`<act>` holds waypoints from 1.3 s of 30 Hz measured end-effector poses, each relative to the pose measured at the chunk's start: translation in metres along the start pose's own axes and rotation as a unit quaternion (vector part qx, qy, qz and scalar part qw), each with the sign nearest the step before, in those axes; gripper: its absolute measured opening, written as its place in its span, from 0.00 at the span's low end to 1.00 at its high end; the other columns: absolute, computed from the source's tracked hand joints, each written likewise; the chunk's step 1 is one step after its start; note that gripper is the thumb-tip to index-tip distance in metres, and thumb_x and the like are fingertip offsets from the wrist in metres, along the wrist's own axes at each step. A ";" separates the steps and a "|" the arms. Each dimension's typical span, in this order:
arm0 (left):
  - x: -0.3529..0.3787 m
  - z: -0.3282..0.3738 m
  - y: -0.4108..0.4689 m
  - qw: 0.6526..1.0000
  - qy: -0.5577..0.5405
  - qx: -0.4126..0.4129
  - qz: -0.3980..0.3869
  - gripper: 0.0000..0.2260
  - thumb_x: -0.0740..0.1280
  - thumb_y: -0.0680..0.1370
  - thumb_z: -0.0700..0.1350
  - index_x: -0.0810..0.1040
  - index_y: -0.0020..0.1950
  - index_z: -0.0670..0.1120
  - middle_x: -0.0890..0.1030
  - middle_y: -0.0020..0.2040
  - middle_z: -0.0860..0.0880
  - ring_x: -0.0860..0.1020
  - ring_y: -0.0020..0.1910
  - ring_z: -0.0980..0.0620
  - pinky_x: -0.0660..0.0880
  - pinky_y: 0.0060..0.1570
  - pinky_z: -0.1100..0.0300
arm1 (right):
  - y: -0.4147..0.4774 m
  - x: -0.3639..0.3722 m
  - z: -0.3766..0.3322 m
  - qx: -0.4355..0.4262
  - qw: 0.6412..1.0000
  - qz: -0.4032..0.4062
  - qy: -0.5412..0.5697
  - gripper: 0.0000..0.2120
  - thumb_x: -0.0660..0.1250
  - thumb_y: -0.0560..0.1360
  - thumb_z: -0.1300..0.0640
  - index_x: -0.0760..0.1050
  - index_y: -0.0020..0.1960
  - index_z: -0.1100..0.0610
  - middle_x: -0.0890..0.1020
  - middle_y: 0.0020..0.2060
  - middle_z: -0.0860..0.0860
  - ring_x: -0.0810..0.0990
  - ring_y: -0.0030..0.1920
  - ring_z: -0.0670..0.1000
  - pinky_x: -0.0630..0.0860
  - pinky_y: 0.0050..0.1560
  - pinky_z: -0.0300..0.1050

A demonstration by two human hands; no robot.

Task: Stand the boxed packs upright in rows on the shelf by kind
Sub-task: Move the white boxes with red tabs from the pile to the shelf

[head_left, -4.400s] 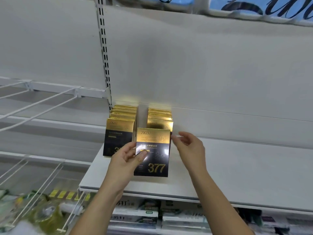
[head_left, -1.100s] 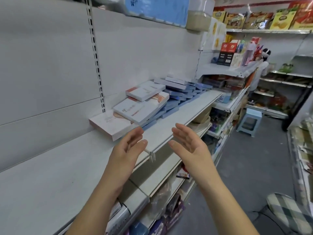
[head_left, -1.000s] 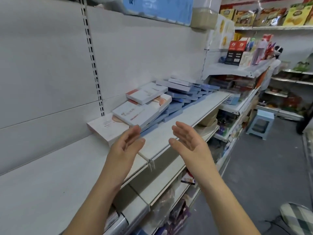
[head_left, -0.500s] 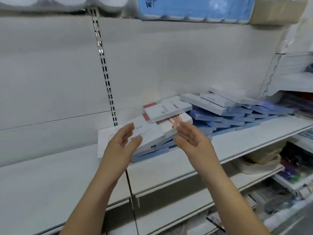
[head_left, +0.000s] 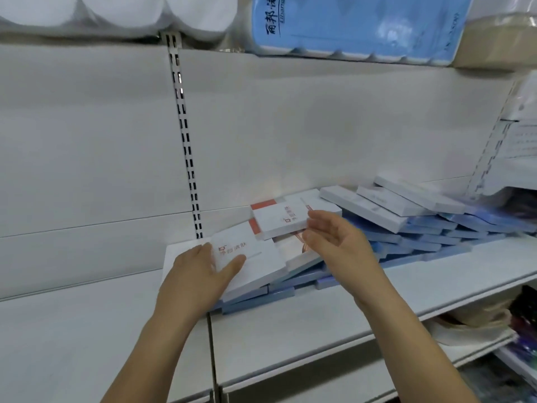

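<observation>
Boxed packs [head_left: 374,209] lie flat in a messy heap on the white shelf [head_left: 392,289], close to the back wall. None of them stands up yet. White ones sit on top at the left, and blue packs [head_left: 430,242] are underneath and to the right.

The left hand [head_left: 197,277] lies on a white pack [head_left: 250,257] with its fingers flat and its thumb spread over the front. It is not wrapped round the pack. The right hand [head_left: 337,242] is open with loosely bent fingers and holds nothing. Its fingertips are right at the edge of the top pack [head_left: 279,219], the one with the red stripe. I cannot tell if they touch it.

What could go wrong? The top pack rests tilted on the white pack. If the white pack gets pulled out first, the top pack could slide off. The heap slopes down toward the front, and the boxes look smooth. A tug could drag the blue packs along and push one over the shelf edge. The packs are thin, so a standing one with nothing to lean on might flop over. White and blue are mixed up, so a pack could end up in the wrong row.
</observation>
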State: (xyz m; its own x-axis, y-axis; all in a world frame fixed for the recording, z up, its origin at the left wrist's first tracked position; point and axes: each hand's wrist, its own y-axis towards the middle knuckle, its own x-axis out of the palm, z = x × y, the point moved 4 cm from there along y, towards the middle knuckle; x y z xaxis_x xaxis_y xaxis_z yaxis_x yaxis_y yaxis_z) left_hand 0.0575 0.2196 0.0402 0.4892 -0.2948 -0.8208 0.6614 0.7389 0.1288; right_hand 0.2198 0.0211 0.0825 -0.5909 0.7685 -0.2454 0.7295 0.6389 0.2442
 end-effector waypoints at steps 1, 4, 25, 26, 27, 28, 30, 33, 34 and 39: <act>0.002 0.000 0.004 0.999 0.045 -0.003 -0.007 0.36 0.54 0.74 0.76 0.75 0.68 0.50 0.79 0.63 0.50 0.75 0.61 0.48 0.76 0.59 0.51 | 0.007 -0.003 -0.004 -0.011 0.999 -0.006 -0.036 0.19 0.71 0.79 0.54 0.76 0.69 0.44 0.80 0.62 0.37 0.78 0.60 0.34 0.77 0.60 0.34; 0.010 0.002 0.013 0.996 0.088 -0.012 -0.024 0.41 0.50 0.69 0.81 0.75 0.63 0.49 0.78 0.55 0.50 0.74 0.58 0.48 0.74 0.55 0.53 | 0.041 -0.013 -0.021 -0.043 0.982 -0.034 -0.183 0.18 0.70 0.79 0.51 0.76 0.68 0.43 0.79 0.64 0.39 0.77 0.61 0.38 0.72 0.60 0.38; -0.007 -0.020 0.037 0.984 -0.163 -0.043 -0.063 0.24 0.74 0.69 0.69 0.74 0.59 0.62 0.83 0.56 0.57 0.82 0.52 0.51 0.81 0.56 0.46 | 0.142 0.064 -0.008 -0.064 0.802 -0.224 -0.550 0.43 0.64 0.71 0.26 0.60 0.79 0.45 0.68 0.75 0.51 0.65 0.74 0.57 0.57 0.72 0.56; -0.011 -0.025 0.037 0.982 -0.174 -0.053 -0.050 0.26 0.76 0.70 0.65 0.72 0.63 0.61 0.83 0.55 0.56 0.83 0.51 0.51 0.81 0.54 0.46 | 0.142 0.068 -0.008 -0.064 0.802 -0.223 -0.550 0.44 0.64 0.70 0.25 0.60 0.79 0.45 0.68 0.74 0.51 0.66 0.73 0.57 0.57 0.71 0.56; -0.014 -0.030 0.038 0.980 -0.186 -0.062 -0.042 0.28 0.77 0.71 0.61 0.70 0.66 0.60 0.83 0.54 0.55 0.83 0.50 0.51 0.82 0.50 0.48 | 0.141 0.072 -0.008 -0.062 0.805 -0.223 -0.546 0.46 0.66 0.69 0.24 0.59 0.79 0.45 0.67 0.75 0.52 0.65 0.74 0.57 0.57 0.71 0.57; -0.017 -0.034 0.038 0.977 -0.198 -0.066 -0.041 0.30 0.78 0.72 0.59 0.68 0.69 0.59 0.83 0.54 0.55 0.83 0.49 0.51 0.81 0.45 0.51 | 0.141 0.076 -0.009 -0.056 0.811 -0.224 -0.537 0.48 0.68 0.67 0.24 0.58 0.80 0.44 0.67 0.75 0.52 0.64 0.74 0.57 0.58 0.71 0.58; -0.023 -0.043 0.038 0.971 -0.227 -0.066 -0.041 0.36 0.79 0.72 0.54 0.64 0.74 0.59 0.81 0.53 0.56 0.82 0.48 0.54 0.77 0.38 0.58 | 0.139 0.081 -0.012 -0.040 0.829 -0.232 -0.507 0.48 0.71 0.65 0.25 0.62 0.78 0.42 0.70 0.71 0.49 0.67 0.72 0.56 0.64 0.68 0.55; -0.036 -0.060 0.036 0.960 -0.271 -0.066 -0.020 0.39 0.80 0.72 0.49 0.63 0.78 0.59 0.81 0.52 0.57 0.82 0.48 0.53 0.76 0.39 0.59 | 0.136 0.081 -0.015 -0.008 0.876 -0.226 -0.425 0.33 0.77 0.64 0.30 0.76 0.64 0.45 0.77 0.50 0.41 0.81 0.50 0.45 0.75 0.41 0.38; -0.042 -0.066 0.035 0.953 -0.293 -0.069 -0.017 0.36 0.80 0.72 0.47 0.67 0.76 0.59 0.83 0.52 0.55 0.84 0.48 0.51 0.77 0.41 0.57 | 0.136 0.079 -0.014 0.005 0.892 -0.218 -0.396 0.29 0.78 0.65 0.32 0.76 0.59 0.46 0.80 0.46 0.41 0.82 0.44 0.43 0.75 0.35 0.37; -0.058 -0.085 0.029 0.920 -0.381 -0.043 -0.081 0.13 0.76 0.75 0.41 0.85 0.58 0.49 0.88 0.53 0.47 0.88 0.48 0.45 0.81 0.44 0.54 | 0.130 0.059 -0.021 0.074 0.962 -0.150 -0.217 0.23 0.81 0.67 0.42 0.74 0.54 0.47 0.86 0.41 0.47 0.87 0.35 0.46 0.79 0.27 0.38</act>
State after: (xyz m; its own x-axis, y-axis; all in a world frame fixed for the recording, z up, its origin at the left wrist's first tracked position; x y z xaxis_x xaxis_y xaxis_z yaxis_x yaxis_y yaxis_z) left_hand -0.0006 0.3097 0.0440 0.6665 -0.7202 -0.1925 0.7293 0.6835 -0.0319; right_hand 0.2727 0.1504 0.1200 -0.6064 0.4418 -0.6611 0.6079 0.7935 -0.0273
